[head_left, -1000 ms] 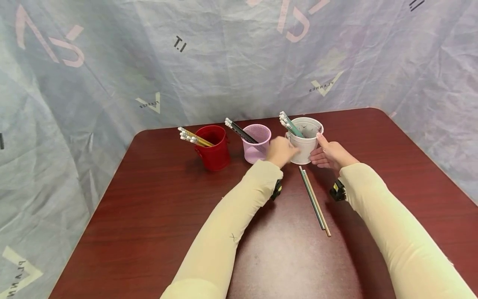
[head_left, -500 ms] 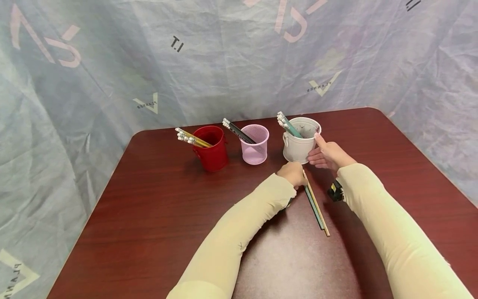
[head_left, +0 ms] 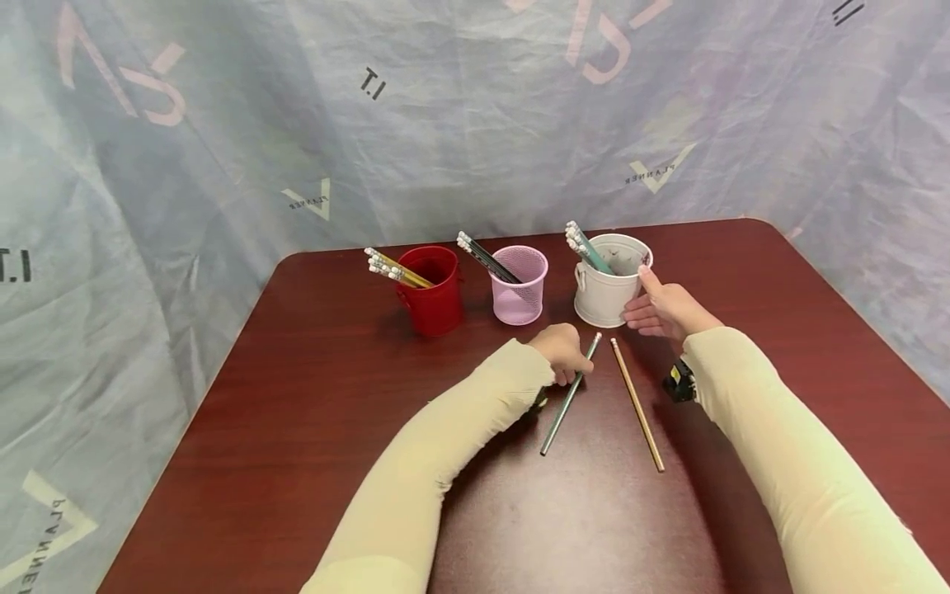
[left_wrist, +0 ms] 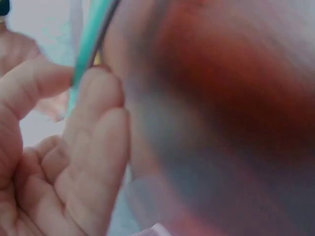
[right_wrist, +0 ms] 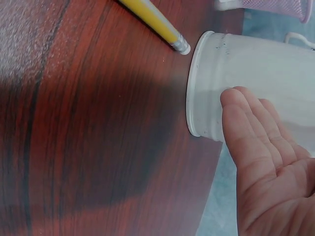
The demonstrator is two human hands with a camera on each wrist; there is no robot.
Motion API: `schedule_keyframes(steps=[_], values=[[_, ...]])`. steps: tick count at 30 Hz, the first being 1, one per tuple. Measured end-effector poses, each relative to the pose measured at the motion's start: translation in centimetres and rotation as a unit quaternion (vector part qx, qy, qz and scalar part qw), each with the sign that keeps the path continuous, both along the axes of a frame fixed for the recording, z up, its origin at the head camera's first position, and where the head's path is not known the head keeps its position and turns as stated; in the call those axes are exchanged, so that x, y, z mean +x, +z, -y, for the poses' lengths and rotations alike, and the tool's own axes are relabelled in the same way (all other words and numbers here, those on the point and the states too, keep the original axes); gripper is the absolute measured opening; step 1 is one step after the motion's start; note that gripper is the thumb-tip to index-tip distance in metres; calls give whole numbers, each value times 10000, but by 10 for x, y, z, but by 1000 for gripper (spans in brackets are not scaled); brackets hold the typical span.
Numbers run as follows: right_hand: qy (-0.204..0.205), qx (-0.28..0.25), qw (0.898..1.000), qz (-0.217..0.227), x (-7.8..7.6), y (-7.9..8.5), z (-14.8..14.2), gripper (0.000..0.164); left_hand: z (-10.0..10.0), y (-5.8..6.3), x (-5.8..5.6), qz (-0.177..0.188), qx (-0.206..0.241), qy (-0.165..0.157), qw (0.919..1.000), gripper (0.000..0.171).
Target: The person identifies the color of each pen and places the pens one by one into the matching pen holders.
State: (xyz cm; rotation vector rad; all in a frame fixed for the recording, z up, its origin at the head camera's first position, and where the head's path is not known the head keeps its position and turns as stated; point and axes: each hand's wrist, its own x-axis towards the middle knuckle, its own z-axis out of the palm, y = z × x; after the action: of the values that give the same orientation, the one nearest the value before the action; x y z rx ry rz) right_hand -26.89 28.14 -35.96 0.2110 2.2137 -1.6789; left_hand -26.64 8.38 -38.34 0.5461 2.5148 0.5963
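Observation:
My left hand (head_left: 560,351) pinches a green pencil (head_left: 566,412) between thumb and fingers. In the left wrist view the same green pencil (left_wrist: 91,44) shows between thumb and fingertips. A yellow pencil (head_left: 638,404) lies on the table to its right. At the white bucket (head_left: 603,301), my right hand (head_left: 671,309) rests against the right side, thumb near the rim and fingers straight. The right wrist view has the hand (right_wrist: 270,152) with fingers laid along the bucket's wall (right_wrist: 261,69). Several green pencils (head_left: 590,249) stand leaning inside that bucket.
Left of the white bucket stands a pink mesh cup (head_left: 518,305) with several black pencils (head_left: 490,260). Further left, a red bucket (head_left: 436,309) holds several yellow pencils (head_left: 401,272). A grey printed cloth (head_left: 445,124) hangs behind the dark red table (head_left: 312,437).
My left hand came down from beside the white bucket to the two pencils, took the green one and drew it left, away from the yellow one. The right hand stays at the bucket.

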Motion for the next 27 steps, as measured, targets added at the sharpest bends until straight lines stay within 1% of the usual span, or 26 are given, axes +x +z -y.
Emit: schedule_keyframes(steps=[2, 4, 5, 7, 9, 11, 12, 14, 16, 17, 20, 21, 22, 23, 24, 27], values=[[9, -2, 10000, 0, 0, 0, -2, 87, 10, 10, 0, 186, 667, 60, 9976, 20], [11, 13, 10000, -10, 0, 0, -3, 88, 20, 23, 2, 143, 1354, -13, 9907, 16], [10, 25, 10000, -2, 0, 1, -3, 87, 26, 30, 3, 70, 1671, -20, 9859, 12], [45, 87, 10000, 20, 0, 1, -4, 88, 38, 44, 7, -45, 2262, 3, 9741, 8], [89, 177, 9998, 27, 1, 0, -4, 88, 49, 56, 13, -103, 2806, 76, 9597, 11], [114, 241, 9996, 54, 1, 0, -4, 88, 61, 67, 20, -165, 3233, 204, 9459, 14], [123, 258, 9996, 62, 2, -1, -4, 88, 66, 71, 24, -203, 3461, 279, 9376, 15], [105, 196, 9997, 92, 3, -1, -5, 87, 74, 79, 28, -416, 3802, 429, 9230, 15], [84, 91, 9999, 119, 3, -1, -6, 86, 79, 85, 28, -967, 3928, 633, 9123, 14], [69, 37, 9999, 127, 3, -1, -7, 86, 79, 87, 27, -1194, 4027, 778, 9042, 14], [-1, -48, 9999, 115, 2, 0, -10, 87, 71, 91, 16, -1767, 4262, 1246, 8784, 15], [-17, -41, 9999, 105, 2, 1, -10, 87, 66, 93, 12, -1945, 4281, 1353, 8721, 16], [-39, -40, 9999, 100, 2, 1, -11, 87, 60, 94, 7, -2046, 4349, 1417, 8654, 16], [-48, -39, 9999, 102, 3, 2, -12, 87, 53, 96, 3, -2187, 4341, 1438, 8620, 17], [-53, -22, 9999, 101, 3, 2, -12, 87, 46, 97, 0, -2381, 4250, 1425, 8616, 17], [-34, 23, 9999, 96, 4, 2, -11, 86, 27, 102, -8, -2983, 3840, 1281, 8644, 17]])
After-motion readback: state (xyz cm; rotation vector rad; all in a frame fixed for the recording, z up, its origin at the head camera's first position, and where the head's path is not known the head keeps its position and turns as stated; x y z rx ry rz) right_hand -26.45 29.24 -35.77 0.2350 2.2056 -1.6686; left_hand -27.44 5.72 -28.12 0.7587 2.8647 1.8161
